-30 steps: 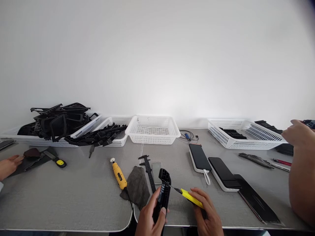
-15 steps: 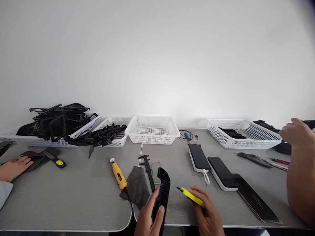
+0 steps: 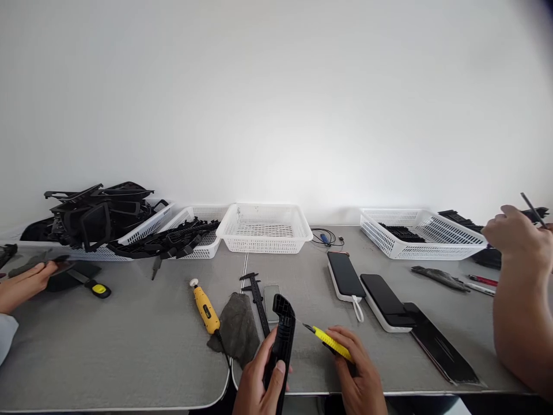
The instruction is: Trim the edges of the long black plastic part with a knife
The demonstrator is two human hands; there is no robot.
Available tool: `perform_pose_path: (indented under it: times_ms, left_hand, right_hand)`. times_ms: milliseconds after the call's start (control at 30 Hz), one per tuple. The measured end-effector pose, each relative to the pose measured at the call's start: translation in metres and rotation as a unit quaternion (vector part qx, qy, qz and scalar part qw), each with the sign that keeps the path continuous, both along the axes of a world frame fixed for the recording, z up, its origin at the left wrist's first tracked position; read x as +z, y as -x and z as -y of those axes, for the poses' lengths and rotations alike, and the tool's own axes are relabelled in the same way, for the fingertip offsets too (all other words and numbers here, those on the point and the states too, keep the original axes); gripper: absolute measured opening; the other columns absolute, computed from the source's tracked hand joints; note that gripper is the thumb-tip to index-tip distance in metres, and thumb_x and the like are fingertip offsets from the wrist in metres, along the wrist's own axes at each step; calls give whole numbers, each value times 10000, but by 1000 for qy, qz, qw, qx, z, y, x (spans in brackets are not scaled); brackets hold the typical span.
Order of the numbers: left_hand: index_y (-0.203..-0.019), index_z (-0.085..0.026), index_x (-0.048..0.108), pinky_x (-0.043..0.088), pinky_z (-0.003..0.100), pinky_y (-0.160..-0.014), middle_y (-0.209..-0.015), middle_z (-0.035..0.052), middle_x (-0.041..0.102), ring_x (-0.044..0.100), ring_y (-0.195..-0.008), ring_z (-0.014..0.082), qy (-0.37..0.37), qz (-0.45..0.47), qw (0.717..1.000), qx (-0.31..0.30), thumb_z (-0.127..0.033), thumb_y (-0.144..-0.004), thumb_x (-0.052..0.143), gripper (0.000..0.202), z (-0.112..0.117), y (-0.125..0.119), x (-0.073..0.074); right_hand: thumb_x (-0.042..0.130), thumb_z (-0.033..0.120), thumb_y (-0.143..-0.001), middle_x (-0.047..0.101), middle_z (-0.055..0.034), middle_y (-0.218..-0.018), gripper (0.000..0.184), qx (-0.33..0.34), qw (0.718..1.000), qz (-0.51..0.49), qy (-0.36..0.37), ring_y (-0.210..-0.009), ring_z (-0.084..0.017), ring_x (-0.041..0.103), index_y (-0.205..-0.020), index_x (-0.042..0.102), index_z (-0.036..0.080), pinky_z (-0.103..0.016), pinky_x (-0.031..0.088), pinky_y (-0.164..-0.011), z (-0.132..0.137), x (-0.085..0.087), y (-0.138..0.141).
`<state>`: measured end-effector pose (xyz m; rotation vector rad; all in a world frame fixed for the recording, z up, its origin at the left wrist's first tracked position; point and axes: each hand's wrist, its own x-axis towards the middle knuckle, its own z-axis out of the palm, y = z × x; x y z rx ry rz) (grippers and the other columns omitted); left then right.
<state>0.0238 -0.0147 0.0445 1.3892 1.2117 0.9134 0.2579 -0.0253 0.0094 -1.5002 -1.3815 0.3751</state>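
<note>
Grip, left hand (image 3: 258,385): closed around the lower end of a black plastic part (image 3: 283,334), thumb along its left edge and a fingertip on its face; the part stands nearly upright at the table's near edge, hooked top tipped toward 1 o'clock.
Grip, right hand (image 3: 360,374): closed on a yellow utility knife (image 3: 330,343), blade tip aimed toward 10 o'clock at the part, near its right edge (touching or just clear, I cannot tell).
Just beyond the part: a grey cloth (image 3: 237,329) at 10 o'clock, a black caliper (image 3: 257,295) and a small grey phone (image 3: 272,294) at 12.
Left of the cloth: a yellow rotary tool (image 3: 205,301), tip pointing to 11 o'clock.
Right of the knife: two power banks with dark faces (image 3: 344,275) (image 3: 385,300) and a flat black panel (image 3: 440,348), running out toward 4 o'clock.
Table (image 3: 129,346): grey, with a seam running away at 12 o'clock.
Far row: white baskets along the wall, one at centre (image 3: 264,227), ones at 10 o'clock heaped with black parts (image 3: 99,216), one at 2 o'clock (image 3: 421,233).
Others: a co-worker's hand at far left (image 3: 23,282) resting on dark pieces, another person's arm at far right (image 3: 518,288) (hand raised, holding a thin rod).
</note>
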Motion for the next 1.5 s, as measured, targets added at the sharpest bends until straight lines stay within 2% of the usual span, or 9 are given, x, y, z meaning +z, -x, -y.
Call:
perform_pose_path:
  times_ms: [233,400,667,800,1033,1333,1500]
  left_hand:
    - [-1629,-226,412,593,372,-811,-1019,105,787,723,-815,260,33,33,999,0,-740,-973,468,835,0,0,2]
    - [-1626,-179,402,580,341,-755,-928,72,733,697,-746,229,29,87,996,3,-724,-969,507,860,0,1,7]
    - [-1602,-183,436,578,339,-741,-931,68,720,681,-717,211,31,123,992,24,-707,-967,540,830,2,-2,14]
    - [-1606,-184,434,579,357,-722,-940,84,742,692,-711,228,47,124,991,34,-712,-955,556,847,1,-3,15]
    - [-1594,-219,438,573,362,-707,-922,56,712,672,-697,222,68,173,981,53,-691,-950,588,812,1,-3,16]
    - [-1585,-220,457,601,353,-687,-911,58,713,686,-677,214,69,157,983,64,-738,-919,590,854,1,-4,22]
    - [-1586,-215,448,596,358,-685,-952,73,727,672,-671,207,61,161,983,56,-720,-926,601,845,1,-4,20]
  right_hand:
    - [550,339,-993,720,-90,-1327,305,4,1000,-1,5,-1248,-270,703,-1197,771,288,-371,624,-979,-1,-1,-1]
    - [539,315,-989,724,-96,-1310,307,-4,1000,0,-3,-1227,-266,714,-1179,778,281,-372,627,-971,0,-2,0]
    - [548,288,-1009,724,-107,-1316,303,84,996,5,15,-1227,-254,720,-1182,796,290,-339,629,-973,4,2,-5]
    - [531,247,-1006,714,-100,-1326,322,80,996,23,23,-1234,-243,716,-1206,779,295,-328,621,-988,5,3,-5]
    - [537,236,-1006,722,-98,-1308,317,96,995,30,9,-1199,-234,733,-1198,780,303,-311,624,-971,6,3,-4]
    - [555,130,-923,744,-108,-1248,364,114,993,34,12,-1122,-223,757,-1154,798,273,-279,632,-911,8,5,-3]
    - [522,156,-951,732,-98,-1273,390,95,994,49,38,-1161,-202,744,-1208,788,280,-251,623,-908,7,3,-3]
